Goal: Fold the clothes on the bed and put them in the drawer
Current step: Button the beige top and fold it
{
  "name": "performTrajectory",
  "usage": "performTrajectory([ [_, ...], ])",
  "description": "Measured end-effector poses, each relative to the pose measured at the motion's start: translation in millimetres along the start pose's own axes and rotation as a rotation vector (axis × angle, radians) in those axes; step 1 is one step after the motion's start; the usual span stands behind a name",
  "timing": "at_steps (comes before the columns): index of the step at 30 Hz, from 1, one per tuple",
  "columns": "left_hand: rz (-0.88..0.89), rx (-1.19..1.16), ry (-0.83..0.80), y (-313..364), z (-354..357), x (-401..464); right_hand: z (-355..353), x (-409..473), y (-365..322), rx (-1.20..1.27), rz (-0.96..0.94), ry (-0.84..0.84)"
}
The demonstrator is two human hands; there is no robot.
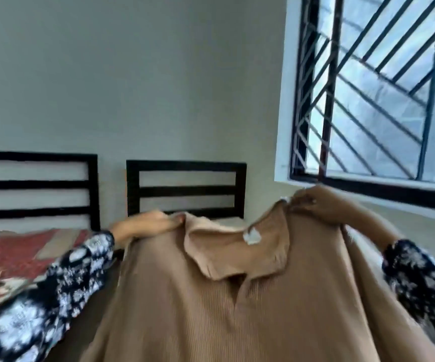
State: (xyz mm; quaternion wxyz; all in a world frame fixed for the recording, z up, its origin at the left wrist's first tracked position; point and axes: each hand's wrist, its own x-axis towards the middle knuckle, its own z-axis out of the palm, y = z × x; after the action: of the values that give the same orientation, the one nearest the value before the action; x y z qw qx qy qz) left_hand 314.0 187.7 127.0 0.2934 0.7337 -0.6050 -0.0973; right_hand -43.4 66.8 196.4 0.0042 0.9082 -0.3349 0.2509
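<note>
The left hand (146, 222) and right hand (315, 202) are gripping the brown shirt (237, 296) by its shoulders — it is hanging unfolded. Folding is only beginning, I think — no drawer is showing.

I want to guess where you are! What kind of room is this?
Most likely a bedroom. Two beds with black headboards stand against the wall, one under a red patterned bedspread, and beside them is a barred window. Both hands hold up a tan shirt.
</note>
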Motion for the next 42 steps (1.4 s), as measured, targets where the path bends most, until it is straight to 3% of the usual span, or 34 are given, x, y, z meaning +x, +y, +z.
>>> performTrajectory([
  [4, 0.020, 0.113, -0.213, -57, 103, 17, 143, -5, 64, 0.083, 0.140, -0.260],
  [8, -0.130, 0.152, -0.301, -124, 188, 60, 258, -15, 126, 0.156, 0.300, -0.356],
  [15, -0.254, 0.246, -0.217, -172, 284, 116, 385, -22, 172, 0.138, 0.567, -0.272],
  [18, -0.129, 0.381, 0.048, -161, 311, 90, 407, -47, 152, 0.124, 0.579, -0.160],
  [20, -0.027, 0.232, 0.196, -143, 322, 63, 409, -64, 125, 0.183, 0.618, -0.014],
  [23, -0.078, -0.015, 0.034, -125, 346, 16, 399, -88, 69, 0.296, 0.669, 0.156],
  [26, -0.023, -0.085, -0.082, -116, 377, -11, 409, -112, 29, 0.498, 0.843, 0.078],
  [29, -0.058, -0.123, -0.022, -106, 395, -16, 427, -125, 5, 0.602, 0.980, -0.013],
  [32, -0.113, -0.133, 0.024, -100, 404, -12, 435, -123, -1, 0.622, 1.054, 0.067],
  [37, -0.129, -0.075, 0.041, -92, 414, -15, 451, -114, -7, 0.474, 1.108, 0.027],
  [39, -0.117, -0.069, 0.071, -91, 415, -18, 456, -115, -11, 0.462, 1.092, 0.078],
  [42, -0.096, -0.116, 0.138, -93, 419, -19, 458, -122, -9, 0.656, 1.049, 0.218],
])
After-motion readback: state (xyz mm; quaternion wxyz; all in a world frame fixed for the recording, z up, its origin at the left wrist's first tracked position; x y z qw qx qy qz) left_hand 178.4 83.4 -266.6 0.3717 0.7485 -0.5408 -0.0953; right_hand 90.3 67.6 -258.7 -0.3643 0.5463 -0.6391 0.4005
